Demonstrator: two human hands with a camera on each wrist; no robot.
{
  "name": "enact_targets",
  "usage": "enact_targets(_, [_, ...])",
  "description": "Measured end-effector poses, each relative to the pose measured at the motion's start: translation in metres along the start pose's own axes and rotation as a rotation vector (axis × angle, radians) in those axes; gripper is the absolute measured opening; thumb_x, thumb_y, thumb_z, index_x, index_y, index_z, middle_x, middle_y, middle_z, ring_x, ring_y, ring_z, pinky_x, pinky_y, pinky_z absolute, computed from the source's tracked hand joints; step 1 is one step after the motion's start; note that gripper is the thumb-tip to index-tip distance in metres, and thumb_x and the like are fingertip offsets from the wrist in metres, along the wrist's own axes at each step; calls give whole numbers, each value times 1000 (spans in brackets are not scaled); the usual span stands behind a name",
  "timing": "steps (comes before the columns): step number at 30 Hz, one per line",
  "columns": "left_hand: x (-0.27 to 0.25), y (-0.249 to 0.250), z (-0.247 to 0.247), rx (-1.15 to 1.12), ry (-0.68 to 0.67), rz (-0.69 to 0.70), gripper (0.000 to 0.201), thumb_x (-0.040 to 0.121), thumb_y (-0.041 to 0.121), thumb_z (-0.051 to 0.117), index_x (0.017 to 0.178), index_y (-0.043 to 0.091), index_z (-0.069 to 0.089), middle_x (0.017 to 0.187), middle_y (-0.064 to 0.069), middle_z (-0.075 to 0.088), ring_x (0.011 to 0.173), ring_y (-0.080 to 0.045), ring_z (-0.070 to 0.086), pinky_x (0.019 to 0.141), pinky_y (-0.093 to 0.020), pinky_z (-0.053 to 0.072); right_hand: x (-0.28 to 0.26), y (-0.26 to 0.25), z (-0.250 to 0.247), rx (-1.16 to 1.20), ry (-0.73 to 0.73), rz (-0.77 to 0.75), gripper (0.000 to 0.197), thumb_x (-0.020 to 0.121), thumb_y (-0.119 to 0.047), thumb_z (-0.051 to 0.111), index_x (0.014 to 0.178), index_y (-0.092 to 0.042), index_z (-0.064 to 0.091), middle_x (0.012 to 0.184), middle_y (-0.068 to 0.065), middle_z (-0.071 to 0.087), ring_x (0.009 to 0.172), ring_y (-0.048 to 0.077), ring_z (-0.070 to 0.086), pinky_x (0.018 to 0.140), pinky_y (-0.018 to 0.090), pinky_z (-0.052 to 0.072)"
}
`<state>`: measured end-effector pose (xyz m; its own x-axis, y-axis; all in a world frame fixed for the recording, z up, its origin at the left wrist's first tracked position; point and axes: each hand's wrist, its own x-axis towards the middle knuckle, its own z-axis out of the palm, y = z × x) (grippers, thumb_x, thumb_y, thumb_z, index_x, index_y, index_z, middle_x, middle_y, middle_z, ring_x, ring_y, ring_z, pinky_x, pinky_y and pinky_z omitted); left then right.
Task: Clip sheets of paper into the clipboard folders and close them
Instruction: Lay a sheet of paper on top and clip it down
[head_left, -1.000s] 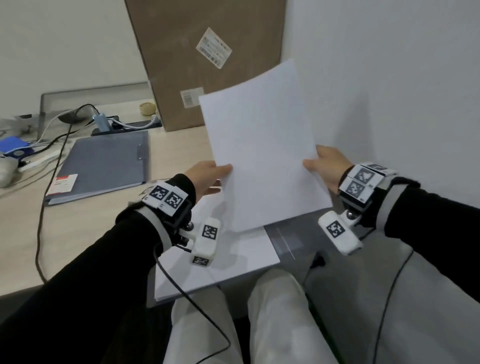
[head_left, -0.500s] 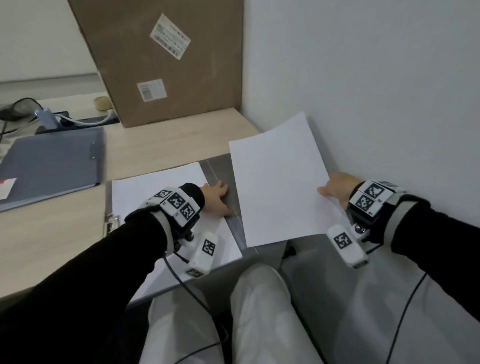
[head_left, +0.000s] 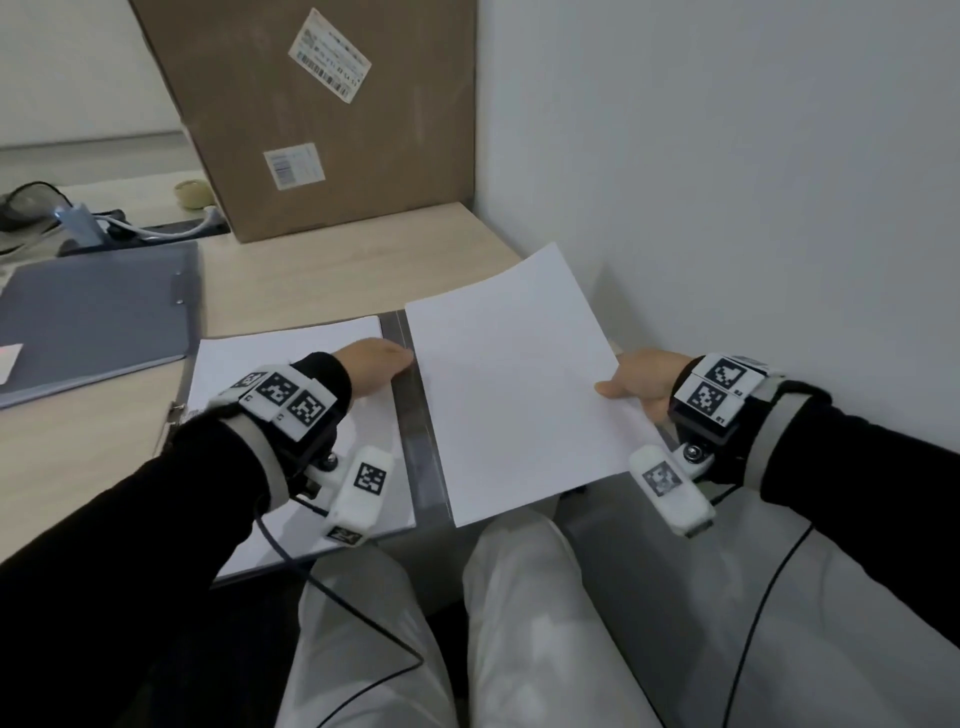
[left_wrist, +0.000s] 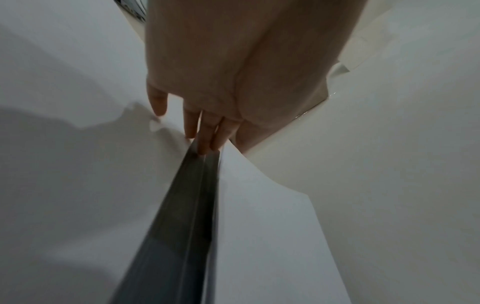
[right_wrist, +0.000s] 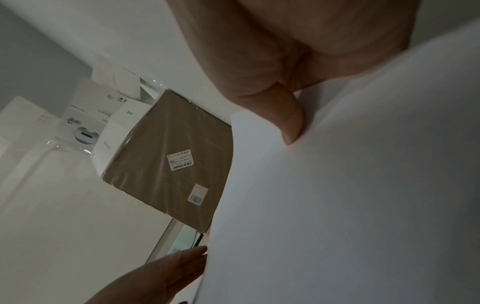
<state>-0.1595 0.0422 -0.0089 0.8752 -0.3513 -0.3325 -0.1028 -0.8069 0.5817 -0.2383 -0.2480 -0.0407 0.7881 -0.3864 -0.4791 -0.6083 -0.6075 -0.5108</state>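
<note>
An open grey clipboard folder (head_left: 415, 441) lies at the desk's front edge, with white paper (head_left: 291, 364) on its left half. My right hand (head_left: 636, 382) pinches the right edge of a loose white sheet (head_left: 509, 384) that lies over the folder's right half; its thumb (right_wrist: 288, 121) presses on top. My left hand (head_left: 371, 364) rests flat with straight fingers (left_wrist: 205, 133) on the folder's spine (left_wrist: 182, 216), touching the loose sheet's left edge. A second grey folder (head_left: 93, 317) lies closed at the far left, its clip (head_left: 179, 286) on its right side.
A large cardboard box (head_left: 332, 109) stands at the back against the white wall (head_left: 727, 182) on the right. Cables and a charger (head_left: 83, 223) lie at the back left. My knees (head_left: 519, 623) sit below the desk's edge.
The loose sheet came down from upright in the air onto the folder's right half. My left hand let go of it and now rests flat by the spine.
</note>
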Motion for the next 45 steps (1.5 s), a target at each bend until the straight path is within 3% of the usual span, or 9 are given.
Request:
enact_targets(5, [11,9,9,-492,47,-181,30,97,28,44,112,4,53,100,-8,57,87,-21,54,70,-26,41,19,6,1,52,-41,0,15,70,-28,65,79,-28,53,132,18,54,126,36,50,106,50,42])
enact_targets(9, [13,16,9,-559,58,-225,26,93,13,52,69,8,44,70,-7,45,60,-19,45,53,-25,38,16,4,-2,99,-64,-15,18,69,-28,68,76,-30,51,130,18,55,121,36,53,106,51,41])
enact_targets(13, [11,15,9,-477,48,-244,31,91,4,53,63,8,40,65,-9,44,56,-21,43,55,-26,37,-18,-8,-1,164,-124,-12,17,84,-12,62,76,-23,51,106,12,54,97,26,54,103,48,44])
enact_targets(17, [8,7,16,-480,22,-281,30,90,2,55,65,10,40,66,-8,44,57,-19,43,53,-26,37,-32,-7,-3,243,-128,72,22,92,-6,52,71,-15,50,72,3,57,62,14,54,62,25,50])
enact_targets(19, [7,6,20,-498,18,-292,29,90,3,55,66,11,41,68,-7,45,59,-18,44,53,-25,39,-34,-6,-8,230,-53,73,22,92,-6,52,72,-14,51,69,3,58,58,11,54,53,19,46])
enact_targets(28, [10,14,18,-615,14,-270,27,93,6,51,67,10,46,73,-6,57,64,-16,53,56,-23,44,-17,-12,-16,249,59,64,20,86,-3,58,69,-10,52,73,11,52,61,18,48,63,26,45])
enact_targets(32, [14,16,16,-617,8,-278,23,93,4,50,70,8,50,73,-8,58,63,-17,55,56,-23,46,-10,-15,-17,275,71,62,17,85,-2,58,71,-11,52,85,16,52,78,24,49,74,33,44])
enact_targets(37, [19,18,14,-611,25,-286,21,92,3,50,72,7,50,72,-9,57,62,-17,55,36,-15,48,-1,-18,-16,303,73,59,19,85,-1,56,71,-12,51,85,15,49,73,22,46,74,34,40])
enact_targets(45, [29,16,10,-553,30,-305,20,92,1,50,72,5,51,71,-10,56,62,-18,54,33,-15,46,10,-24,-15,274,94,43,11,84,-1,56,89,-10,56,88,15,54,81,23,51,83,37,50])
